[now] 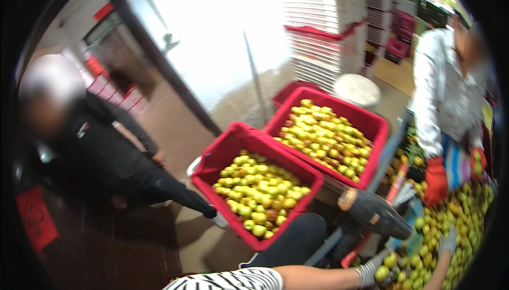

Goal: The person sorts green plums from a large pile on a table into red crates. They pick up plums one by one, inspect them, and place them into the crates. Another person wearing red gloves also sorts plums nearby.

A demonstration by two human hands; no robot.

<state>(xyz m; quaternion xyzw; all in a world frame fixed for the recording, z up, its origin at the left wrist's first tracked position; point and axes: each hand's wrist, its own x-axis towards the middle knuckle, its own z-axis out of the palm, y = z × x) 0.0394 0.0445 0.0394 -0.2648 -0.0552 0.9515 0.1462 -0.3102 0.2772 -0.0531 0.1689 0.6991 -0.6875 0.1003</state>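
My left hand (372, 268), in a grey striped glove below a black-and-white sleeve, reaches in from the bottom. Two yellow-green fruits (382, 273) lie in its fingers, which they partly hide. My right hand (447, 243), in a light grey glove, is on the large heap of small yellow-green fruits (473, 218) at the right; its fingertips are unclear. Left of the heap, a dark blower like a hair dryer (373, 214) points down toward the fruits. Two red-lined crates, one nearer (254, 243) and one farther (379, 131), hold similar fruits, some brownish.
Across the heap a co-worker (441, 71) in a light shirt and red gloves handles fruits. Another person (99, 143) in dark clothes stands at the left. Behind the crates are a white round lid (357, 90) and stacked white baskets (314, 39). A blue-grey rail (387, 151) runs alongside.
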